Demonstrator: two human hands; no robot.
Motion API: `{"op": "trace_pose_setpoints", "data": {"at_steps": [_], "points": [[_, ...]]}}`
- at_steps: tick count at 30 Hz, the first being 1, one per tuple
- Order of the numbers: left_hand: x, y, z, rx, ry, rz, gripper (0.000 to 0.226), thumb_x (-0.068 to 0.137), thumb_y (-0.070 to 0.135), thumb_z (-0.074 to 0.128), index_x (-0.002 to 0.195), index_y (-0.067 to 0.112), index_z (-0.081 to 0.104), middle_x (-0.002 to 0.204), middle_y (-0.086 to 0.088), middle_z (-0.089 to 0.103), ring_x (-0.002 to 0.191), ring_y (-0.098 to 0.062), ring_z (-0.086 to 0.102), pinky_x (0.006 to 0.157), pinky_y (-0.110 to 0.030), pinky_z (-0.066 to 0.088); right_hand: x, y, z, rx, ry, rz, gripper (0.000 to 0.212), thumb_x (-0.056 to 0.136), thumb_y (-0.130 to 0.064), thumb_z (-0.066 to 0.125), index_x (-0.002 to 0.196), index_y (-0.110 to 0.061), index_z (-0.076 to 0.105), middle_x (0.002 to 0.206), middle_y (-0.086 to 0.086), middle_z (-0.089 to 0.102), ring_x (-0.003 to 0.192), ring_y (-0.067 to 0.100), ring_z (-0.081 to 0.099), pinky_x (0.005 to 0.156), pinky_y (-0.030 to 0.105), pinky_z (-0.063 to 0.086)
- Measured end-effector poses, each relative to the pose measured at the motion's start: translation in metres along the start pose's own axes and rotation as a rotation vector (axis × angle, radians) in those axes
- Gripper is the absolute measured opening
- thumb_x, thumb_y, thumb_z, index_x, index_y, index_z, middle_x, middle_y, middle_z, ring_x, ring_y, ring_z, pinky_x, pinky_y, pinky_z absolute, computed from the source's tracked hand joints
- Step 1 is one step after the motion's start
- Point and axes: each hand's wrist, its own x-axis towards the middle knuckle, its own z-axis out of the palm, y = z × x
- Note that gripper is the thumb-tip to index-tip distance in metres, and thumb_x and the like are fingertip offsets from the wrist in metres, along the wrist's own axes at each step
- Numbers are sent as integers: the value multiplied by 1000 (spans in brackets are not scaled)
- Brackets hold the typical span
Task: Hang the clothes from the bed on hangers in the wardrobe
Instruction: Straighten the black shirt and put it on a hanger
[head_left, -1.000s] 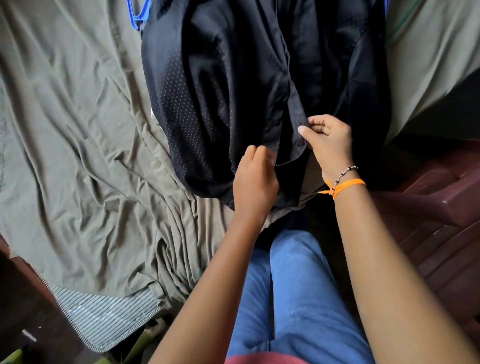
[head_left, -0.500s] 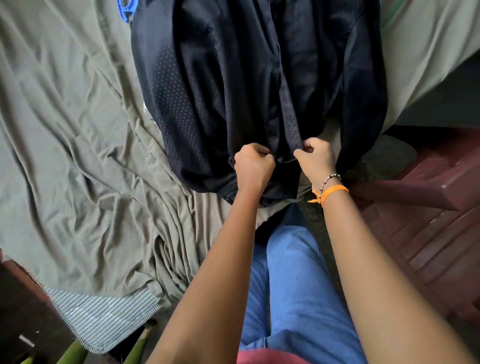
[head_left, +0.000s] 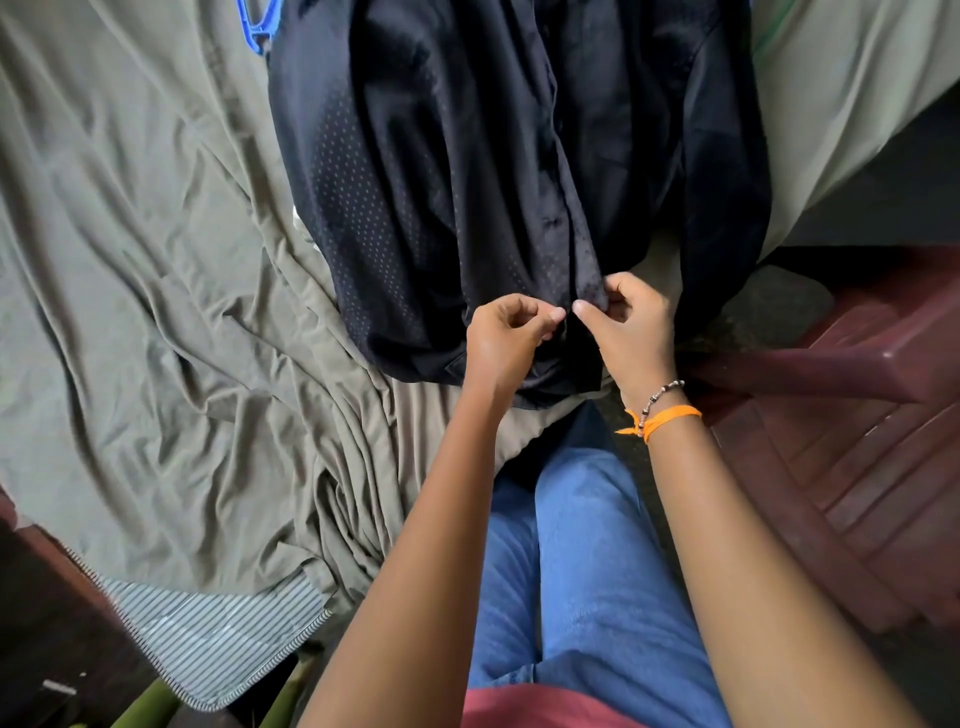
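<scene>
Bed sheet (head_left: 156, 322): olive-grey, heavily creased, covering the bed across the left and upper right.
Dark shirt (head_left: 467, 182): navy with fine dots, laid front-up on the sheet, hem nearest the person; its front opening runs down the middle to the hands.
Blue hanger (head_left: 258, 26): only a corner shows at the shirt's upper left shoulder.
Left hand (head_left: 501, 338): fingers curled, thumb and forefinger pinching the shirt's left front edge just above the hem.
Right hand (head_left: 628, 322): likewise curled, pinching the opposite front edge (thumb tips of both hands nearly touching); wrist carries an orange band (head_left: 670, 415) and a beaded bracelet (head_left: 660, 392).
</scene>
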Motion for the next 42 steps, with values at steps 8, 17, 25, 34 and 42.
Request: {"op": "trace_pose_setpoints", "data": {"at_steps": [8,17,25,34,42], "points": [[-9,7,-3,12,90,59,9,77,8,76,75,12,68,63,3,65,60,-3,59,65,-14,48,-6,10,-5,-43,54,209,22,73,10,58,83,-8,66,86,11,68,73,14,61,66,14,46],[-19,8,-1,414,159,269,9,77,3,71,81,11,70,67,14,57,64,0,54,67,-17,47,-17,1,-20,61,209,18,17,71,-8,43,80,-7,58,71,1,52,65,5,43,62,20,37],[-20,15,6,183,145,113,9,79,2,72,85,10,73,69,6,67,61,5,61,70,-11,50,-30,-1,3,-13,102,-104,3,83,-5,65,84,-8,65,79,2,62,66,-1,55,63,8,44],[-26,14,3,-150,60,-23,10,84,0,67,86,9,70,75,-3,67,66,-5,59,58,-11,46,-33,1,5,-9,112,-130,6,80,0,64,84,-4,67,80,-3,57,67,-6,56,61,9,46],[-25,12,6,-109,78,-22,11,83,2,68,82,13,69,73,-1,67,68,-7,60,63,-12,47,-34,-2,4,-25,52,-130,18,76,8,61,89,-4,65,79,4,58,59,-2,53,53,10,45]]}}
